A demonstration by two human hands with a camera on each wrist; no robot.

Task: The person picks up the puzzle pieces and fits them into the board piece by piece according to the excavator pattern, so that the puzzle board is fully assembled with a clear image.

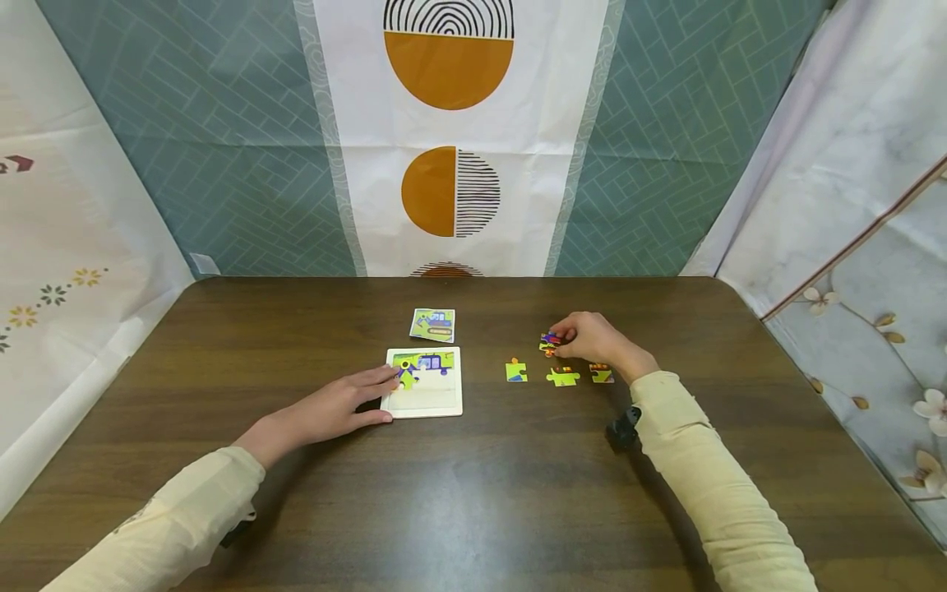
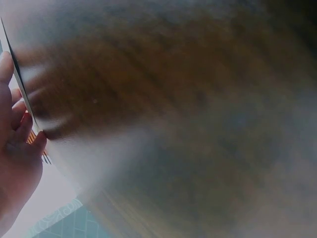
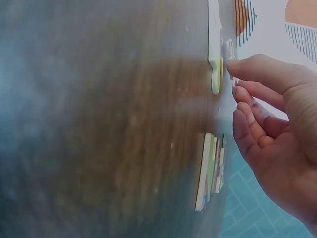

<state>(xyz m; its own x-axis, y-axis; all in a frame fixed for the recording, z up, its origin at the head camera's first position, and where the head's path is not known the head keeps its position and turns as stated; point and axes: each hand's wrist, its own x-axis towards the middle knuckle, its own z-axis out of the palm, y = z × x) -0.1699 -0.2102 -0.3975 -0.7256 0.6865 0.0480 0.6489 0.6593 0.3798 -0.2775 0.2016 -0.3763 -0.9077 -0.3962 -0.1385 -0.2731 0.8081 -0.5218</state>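
My left hand [image 1: 344, 405] rests at the left side of a white puzzle tray [image 1: 444, 407], its fingertips over the rim and the thumb by the lower left corner. Joined puzzle pieces with a purple vehicle [image 1: 429, 362] fill the tray's upper part; its lower part shows bare white. To the right, my right hand [image 1: 592, 335] pinches a small colourful puzzle piece [image 1: 550, 338] between thumb and fingers, low over the table. In the right wrist view, the fingertips [image 3: 234, 67] meet a thin piece edge [image 3: 230, 49].
Nearest the right hand lie a green piece with a blue corner [image 1: 516, 372], a green piece [image 1: 564, 377] and a multicoloured piece [image 1: 602, 374]. A picture card [image 1: 432, 325] lies behind the tray on the brown table [image 1: 473, 493]. Patterned cloth [image 1: 451, 189] hangs behind.
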